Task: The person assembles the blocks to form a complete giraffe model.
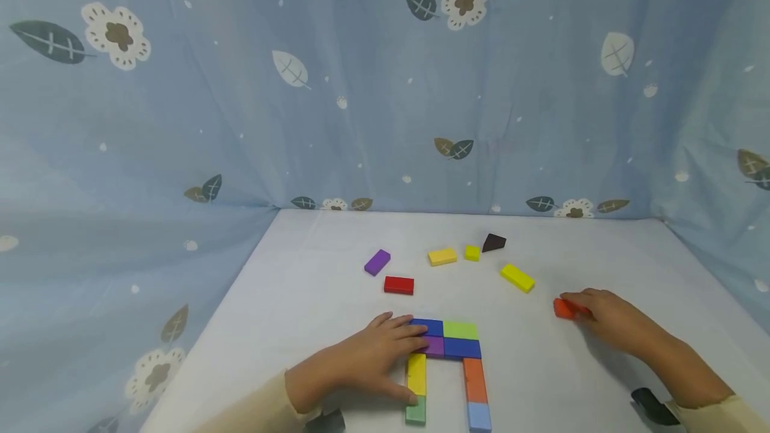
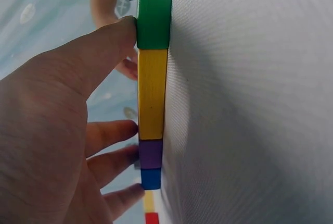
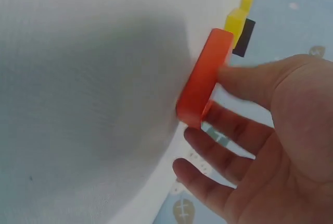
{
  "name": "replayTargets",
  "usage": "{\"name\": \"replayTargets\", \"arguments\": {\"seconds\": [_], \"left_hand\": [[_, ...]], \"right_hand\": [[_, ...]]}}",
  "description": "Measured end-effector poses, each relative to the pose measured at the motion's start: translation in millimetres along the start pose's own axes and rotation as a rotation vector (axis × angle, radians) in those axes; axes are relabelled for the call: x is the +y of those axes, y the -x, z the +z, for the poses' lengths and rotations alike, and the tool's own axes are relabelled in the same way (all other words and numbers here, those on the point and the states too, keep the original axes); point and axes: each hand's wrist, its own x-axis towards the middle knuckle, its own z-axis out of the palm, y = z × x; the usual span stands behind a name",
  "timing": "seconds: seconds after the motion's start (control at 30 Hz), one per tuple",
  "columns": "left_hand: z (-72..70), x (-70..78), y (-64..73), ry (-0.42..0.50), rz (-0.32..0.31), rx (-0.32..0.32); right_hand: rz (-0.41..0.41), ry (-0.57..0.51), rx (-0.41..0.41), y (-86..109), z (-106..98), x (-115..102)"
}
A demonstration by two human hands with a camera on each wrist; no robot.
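Observation:
My left hand (image 1: 374, 357) lies with spread fingers along the left side of a flat arch of coloured blocks. Its thumb touches the green block (image 2: 154, 15), below the yellow block (image 2: 152, 94). The other fingertips rest at the purple block (image 2: 151, 154) and the dark blue block (image 2: 151, 179). Over on the right, my right hand (image 1: 616, 319) pinches an orange-red block (image 3: 205, 78) between thumb and fingers, low at the white table. The arch also has a lime block (image 1: 460, 330), a second blue block (image 1: 462, 348), an orange block (image 1: 474, 380) and a light blue block (image 1: 478, 416).
Behind the arch lie a red block (image 1: 399, 285), a purple block (image 1: 377, 262), a pale yellow block (image 1: 442, 257), a small yellow cube (image 1: 472, 253), a black wedge (image 1: 494, 242) and a bright yellow block (image 1: 517, 278). A blue patterned curtain (image 1: 373, 119) borders the table.

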Motion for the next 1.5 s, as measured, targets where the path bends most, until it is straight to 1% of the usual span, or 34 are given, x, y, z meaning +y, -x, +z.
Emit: {"name": "replayTargets", "arguments": {"seconds": [0.13, 0.2, 0.37, 0.47, 0.6, 0.67, 0.73, 0.83, 0.93, 1.1, 1.4, 1.5], "left_hand": [[-2.0, 0.0, -0.3, 0.000, -0.007, -0.001], [-2.1, -0.3, -0.5, 0.001, -0.009, -0.001], [-0.6, -0.9, -0.6, 0.004, -0.011, 0.002], [0.8, -1.0, -0.2, 0.014, -0.007, 0.005], [2.8, -1.0, -0.7, 0.019, 0.003, 0.007], [3.6, -0.6, -1.1, 0.014, 0.004, 0.007], [4.1, -0.3, -1.3, 0.007, 0.004, 0.009], [4.3, -0.3, -1.2, 0.000, 0.002, 0.009], [4.0, -1.0, -1.2, 0.004, -0.003, 0.006], [3.4, -1.2, -1.7, 0.014, -0.012, 0.002], [3.7, -0.4, -1.3, 0.005, -0.002, 0.011], [2.9, -0.7, -1.1, 0.004, -0.003, 0.011]], "right_hand": [[0.079, 0.013, -0.047, -4.0, -0.3, 0.0], [0.102, -0.018, -0.072, -5.4, 0.0, -1.5], [0.124, -0.113, -0.105, -5.9, 3.8, -5.8], [0.131, -0.141, -0.121, -4.6, 4.7, -5.4], [0.095, -0.151, -0.088, 0.0, 0.5, -2.2], [0.058, -0.161, -0.075, 1.9, -2.6, -0.4], [0.027, -0.164, -0.083, 2.6, -4.6, 1.4], [0.011, -0.195, -0.117, 1.2, -4.6, 3.1], [-0.002, -0.202, -0.104, -0.5, -2.8, 1.8], [-0.036, -0.197, -0.055, -1.7, 1.6, -7.7], [-0.037, -0.173, -0.042, -10.8, 11.8, -26.8], [-0.067, -0.167, -0.035, -14.6, 14.5, -33.2]]}}
